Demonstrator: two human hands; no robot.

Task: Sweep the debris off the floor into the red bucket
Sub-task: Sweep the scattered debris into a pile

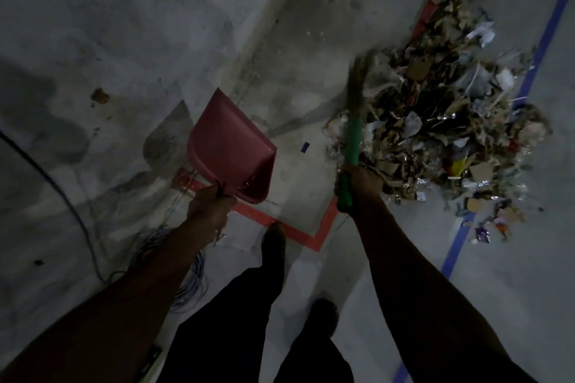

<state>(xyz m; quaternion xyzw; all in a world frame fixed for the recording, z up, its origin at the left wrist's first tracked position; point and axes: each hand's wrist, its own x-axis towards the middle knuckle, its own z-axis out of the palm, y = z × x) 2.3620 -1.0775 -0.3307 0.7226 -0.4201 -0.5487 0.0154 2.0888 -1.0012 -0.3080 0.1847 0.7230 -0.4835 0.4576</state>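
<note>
My left hand (pixel 209 204) grips the handle of a red dustpan (pixel 230 146), which is held above the floor with its open mouth pointing up and away. My right hand (pixel 361 179) grips the green handle of a hand broom (pixel 353 140); its blurred straw bristles (pixel 361 71) reach the left edge of a large debris pile (pixel 445 121) of paper, cardboard scraps and wrappers on the grey floor. No red bucket is in view.
Red tape lines (pixel 298 232) and a blue tape line (pixel 457 246) mark the floor. A black cable (pixel 56 183) and a coil of light wire (pixel 193 280) lie at the left. My feet (pixel 273 246) stand near the red tape corner.
</note>
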